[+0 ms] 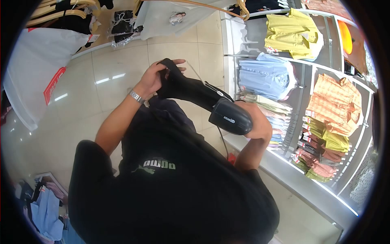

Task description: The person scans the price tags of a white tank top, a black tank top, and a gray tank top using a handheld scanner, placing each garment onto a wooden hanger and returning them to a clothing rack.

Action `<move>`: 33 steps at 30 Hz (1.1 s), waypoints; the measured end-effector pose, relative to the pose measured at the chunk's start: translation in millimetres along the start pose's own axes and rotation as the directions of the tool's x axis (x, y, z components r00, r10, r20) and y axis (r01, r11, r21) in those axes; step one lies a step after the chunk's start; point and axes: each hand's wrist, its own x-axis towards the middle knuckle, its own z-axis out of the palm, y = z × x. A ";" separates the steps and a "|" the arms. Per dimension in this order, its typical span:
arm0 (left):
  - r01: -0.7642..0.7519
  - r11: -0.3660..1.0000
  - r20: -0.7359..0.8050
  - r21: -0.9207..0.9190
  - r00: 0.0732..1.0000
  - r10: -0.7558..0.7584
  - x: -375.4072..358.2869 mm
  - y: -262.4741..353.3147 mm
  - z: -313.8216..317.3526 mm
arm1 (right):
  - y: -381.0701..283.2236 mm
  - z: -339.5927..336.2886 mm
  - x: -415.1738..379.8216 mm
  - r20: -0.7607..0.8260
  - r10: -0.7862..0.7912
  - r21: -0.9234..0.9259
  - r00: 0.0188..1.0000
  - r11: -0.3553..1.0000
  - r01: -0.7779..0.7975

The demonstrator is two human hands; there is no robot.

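Observation:
My left hand (152, 77), with a metal watch on its wrist, grips one end of a black cloth garment (183, 87). The fabric stretches across in front of my body toward the right. My right hand (256, 120) is wrapped around a black handheld barcode scanner (231, 116), whose head overlaps the garment's right end. A small white label (219, 93) shows on the cloth just beside the scanner. The scanner's handle is hidden behind its head and my fingers. A thin dark cord (224, 142) hangs below it.
White shelving on the right holds a yellow shirt (290, 32), a blue shirt (264, 75), an orange checked shirt (335, 103) and tagged hanging clothes. White garments (40, 65) hang from wooden hangers at upper left. Folded clothes (46, 211) lie at lower left. The floor (118, 73) is tiled.

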 end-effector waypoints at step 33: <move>0.238 0.923 0.103 0.301 0.955 -0.280 17.6 -45.6 10.9 | 18.0 -0.2 -11.0 0.016 -0.066 0.179 0.998 0.982 0.062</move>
